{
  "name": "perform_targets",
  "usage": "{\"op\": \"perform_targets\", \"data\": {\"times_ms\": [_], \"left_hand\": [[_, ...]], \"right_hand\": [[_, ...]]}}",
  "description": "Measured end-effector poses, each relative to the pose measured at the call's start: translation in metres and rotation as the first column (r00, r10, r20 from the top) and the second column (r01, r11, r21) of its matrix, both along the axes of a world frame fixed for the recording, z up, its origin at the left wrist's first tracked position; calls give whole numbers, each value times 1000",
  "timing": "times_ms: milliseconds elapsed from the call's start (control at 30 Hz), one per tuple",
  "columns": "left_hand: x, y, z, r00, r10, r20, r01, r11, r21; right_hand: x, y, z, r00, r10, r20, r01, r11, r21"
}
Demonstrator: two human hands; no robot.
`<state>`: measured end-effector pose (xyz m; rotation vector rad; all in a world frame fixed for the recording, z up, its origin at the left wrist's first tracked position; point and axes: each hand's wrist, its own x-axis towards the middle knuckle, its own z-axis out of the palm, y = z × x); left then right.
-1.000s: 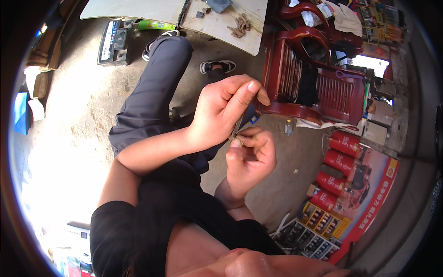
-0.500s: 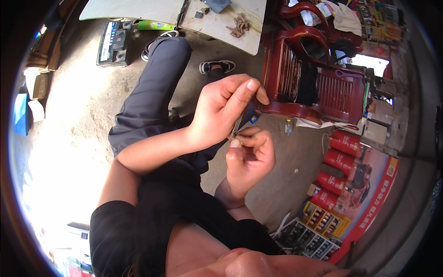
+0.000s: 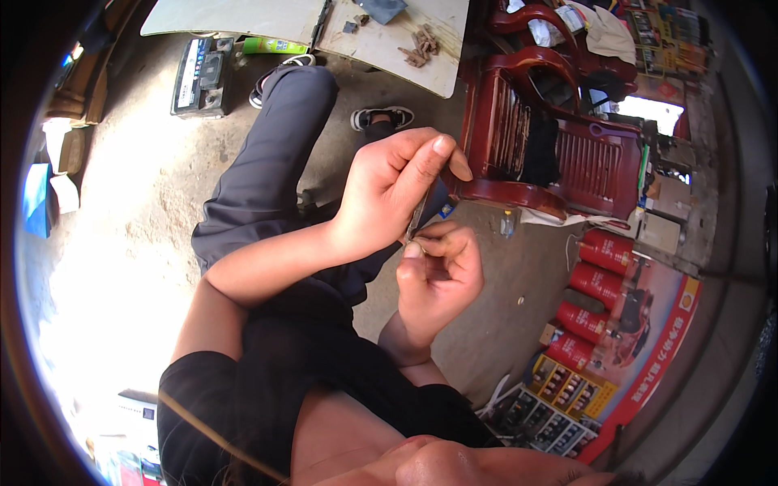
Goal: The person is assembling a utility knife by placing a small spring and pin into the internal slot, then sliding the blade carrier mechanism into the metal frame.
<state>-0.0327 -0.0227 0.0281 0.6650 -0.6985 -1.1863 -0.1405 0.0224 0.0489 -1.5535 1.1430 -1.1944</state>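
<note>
My left hand (image 3: pixel 389 190) is raised in front of me, closed with thumb and fingers together. A thin dark strip (image 3: pixel 419 214), perhaps a narrow metal tool, runs down from its grip; its kind is too small to make out. Just below and to the right, my right hand (image 3: pixel 442 271) pinches thumb against fingertips at the strip's lower end. Whatever sits between those fingertips is tiny and mostly covered by them. The two hands nearly touch there, above my dark trousers (image 3: pixel 271 154).
A pale tabletop (image 3: pixel 389 61) at the far side bears a pile of brown pieces (image 3: pixel 420 45) and a dark grey packet (image 3: pixel 382 10). A car battery (image 3: pixel 201 77) and a green container (image 3: pixel 275 45) are left of it. Right stand a reddish wooden chair (image 3: pixel 519 190) and red cylinders (image 3: pixel 585 318).
Both hands keep the same grip and almost the same place. A thin light-brown strand now crosses the lower left over my sleeve.
</note>
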Motion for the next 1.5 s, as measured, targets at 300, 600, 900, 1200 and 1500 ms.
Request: {"op": "perform_targets", "data": {"times_ms": [300, 600, 900, 1200, 1500], "left_hand": [[-3, -2, -6, 1000, -12, -20, 13, 999, 31], [-3, -4, -4, 990, -80, -118, 76, 996, -45], [-5, -4, -5, 990, -71, -124, 62, 995, -72], [-4, -3, -6, 991, -73, -115, 66, 996, -65], [-3, -3, -3, 997, -42, -67, 39, 998, -40]], "right_hand": [[0, -2, 0, 999, 8, -39, -7, 1000, 20], [-1, -2, 1, 992, 21, 125, -28, 998, 60], [1, 1, 2, 990, -36, 140, 21, 994, 108], [0, 0, 2, 995, -27, 95, 17, 994, 105], [1, -2, 0, 998, 6, 59, -8, 999, 41]]}}
